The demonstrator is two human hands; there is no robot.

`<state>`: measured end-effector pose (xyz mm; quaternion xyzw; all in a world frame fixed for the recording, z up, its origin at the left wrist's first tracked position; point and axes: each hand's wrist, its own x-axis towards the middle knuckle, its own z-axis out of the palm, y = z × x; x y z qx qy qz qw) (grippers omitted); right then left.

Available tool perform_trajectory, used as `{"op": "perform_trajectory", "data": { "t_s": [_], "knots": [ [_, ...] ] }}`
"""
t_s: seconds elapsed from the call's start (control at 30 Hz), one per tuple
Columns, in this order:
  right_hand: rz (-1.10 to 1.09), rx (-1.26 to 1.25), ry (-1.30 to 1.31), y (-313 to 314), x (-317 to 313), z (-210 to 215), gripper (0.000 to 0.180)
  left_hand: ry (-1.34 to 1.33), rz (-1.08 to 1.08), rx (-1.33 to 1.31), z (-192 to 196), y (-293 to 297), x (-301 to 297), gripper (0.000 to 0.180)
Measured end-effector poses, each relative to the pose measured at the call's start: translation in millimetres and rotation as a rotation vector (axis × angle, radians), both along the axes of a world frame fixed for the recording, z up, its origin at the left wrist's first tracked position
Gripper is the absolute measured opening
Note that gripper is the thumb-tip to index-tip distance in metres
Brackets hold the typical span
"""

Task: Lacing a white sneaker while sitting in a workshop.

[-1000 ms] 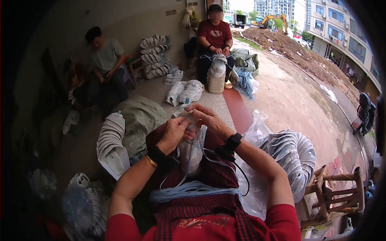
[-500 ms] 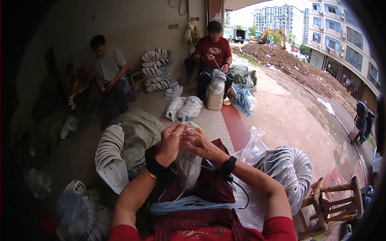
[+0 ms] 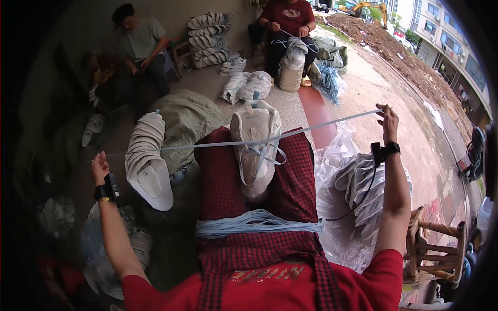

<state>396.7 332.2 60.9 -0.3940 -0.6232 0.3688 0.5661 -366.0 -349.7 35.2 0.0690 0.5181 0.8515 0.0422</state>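
A pale blue shoelace is drawn out nearly straight across the front of me. My left hand pinches one end low on the left, and my right hand pinches the other end, higher up on the right. Midway, the lace passes over a whitish sneaker that rests toe toward me between my thighs. Small loops of lace hang at the sneaker's front. Across my lap, on the checked apron, lies a bundle of pale blue laces.
Nested shoe stacks stand left beside a green sack; more shoes lie on clear plastic at right, near a wooden stool. Two people sit ahead; one in a red shirt handles a lace over a shoe.
My hands were together at the sneaker and have swung far apart, pulling the lace out sideways between them. The view has tilted down, so the sneaker shows fully.
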Motion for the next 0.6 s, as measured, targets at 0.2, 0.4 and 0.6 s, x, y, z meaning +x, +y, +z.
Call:
{"op": "perform_trajectory", "data": {
  "t_s": [0.2,0.4,0.6],
  "knots": [
    [-0.511,0.192,-0.888,40.1,117.2,-45.1,0.044,0.198,-0.157,-0.515,10.2,182.0,135.8,0.065],
    [0.293,0.479,-0.63,-154.8,-104.6,-1.6,0.038,1.02,-0.308,-0.682,44.2,237.1,340.5,0.035],
    [0.688,0.713,-0.713,-222.7,-179.1,9.5,0.019,1.459,-0.435,-0.767,38.3,273.2,420.2,0.021]
  ]
}}
